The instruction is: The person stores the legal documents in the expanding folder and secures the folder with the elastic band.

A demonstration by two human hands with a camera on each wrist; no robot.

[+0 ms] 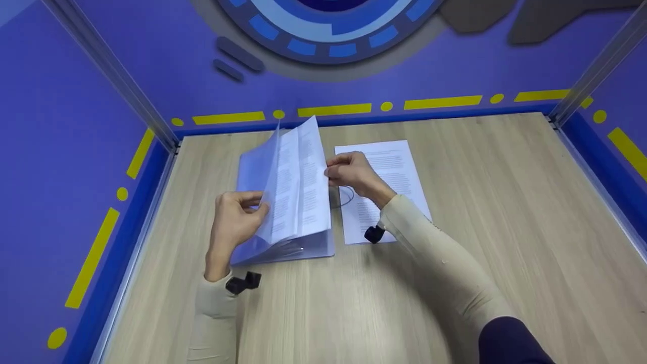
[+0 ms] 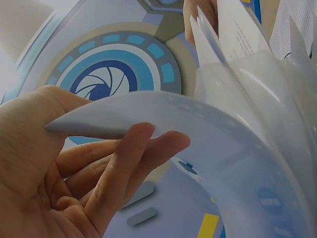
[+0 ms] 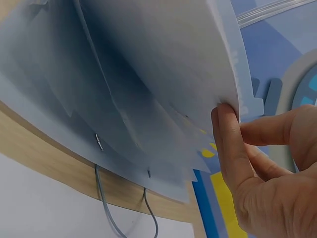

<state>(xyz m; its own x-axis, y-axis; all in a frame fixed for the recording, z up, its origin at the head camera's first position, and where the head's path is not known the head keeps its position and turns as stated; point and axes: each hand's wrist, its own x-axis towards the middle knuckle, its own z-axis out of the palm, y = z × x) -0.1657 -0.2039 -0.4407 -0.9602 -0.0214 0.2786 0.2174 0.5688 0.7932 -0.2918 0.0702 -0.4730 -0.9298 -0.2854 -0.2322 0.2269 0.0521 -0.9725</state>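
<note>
Holding the folder (image 1: 321, 247) spread from afar, I have both hands busy at its two sides. It lies on the desk (image 1: 505, 227), base down, with its contents lifted and fanned above the base.

My left hand (image 1: 233, 220) is at the folder's left side, thumb and bent fingers brought together on a clear leaf (image 2: 218, 129) with only the film's thickness between them. The leaf bows, as thin plastic does when gripped by one edge; I judge it is held out this way so that it does not flop back over the pages (image 1: 313, 187).

My right hand (image 1: 356, 174), at the folder's right side, pinches the edge of those pages, fingers on one face and thumb on the other. That grip stands them up steeply and seems meant to part them from the leaf. How many are pinched, I cannot tell.

Just right of the folder a printed sheet (image 1: 389, 164) lies flat, partly under the right forearm, probably set there to be in easy reach. A thin cord (image 1: 349, 199) loops from the folder's right edge over the sheet; I take it for a closure, left slack while the folder is spread.
</note>
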